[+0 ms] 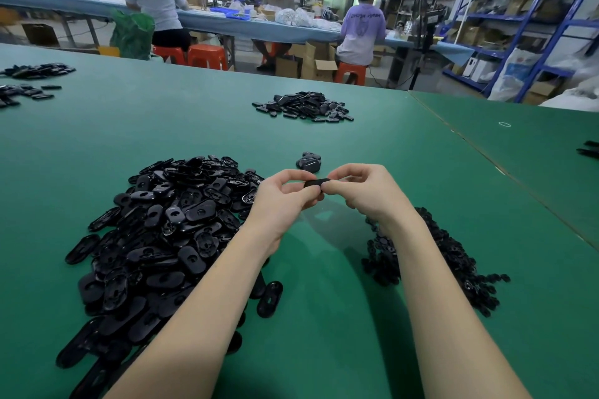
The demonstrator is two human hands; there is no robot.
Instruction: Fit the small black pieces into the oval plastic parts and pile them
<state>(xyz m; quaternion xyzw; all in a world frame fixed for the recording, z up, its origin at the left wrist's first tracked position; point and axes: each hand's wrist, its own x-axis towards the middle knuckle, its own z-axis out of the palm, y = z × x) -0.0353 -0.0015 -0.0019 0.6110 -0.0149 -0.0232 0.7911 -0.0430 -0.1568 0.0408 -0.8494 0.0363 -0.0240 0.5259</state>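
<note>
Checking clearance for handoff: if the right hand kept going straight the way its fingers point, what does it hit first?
The right hand points leftward, gripping one oval part at its end. Straight on, it would meet the left hand first, which pinches the same part. Depth looks matched, since both hold one piece.

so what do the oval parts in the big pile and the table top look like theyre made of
Oval parts: they look like moulded black plastic, mostly glossy; light glints off their rims and recessed cut-outs.
Table top: a green mat-like sheet, possibly rubber or vinyl, matt with a soft sheen; a seam shows at the right. The exact material can't be told.
</note>
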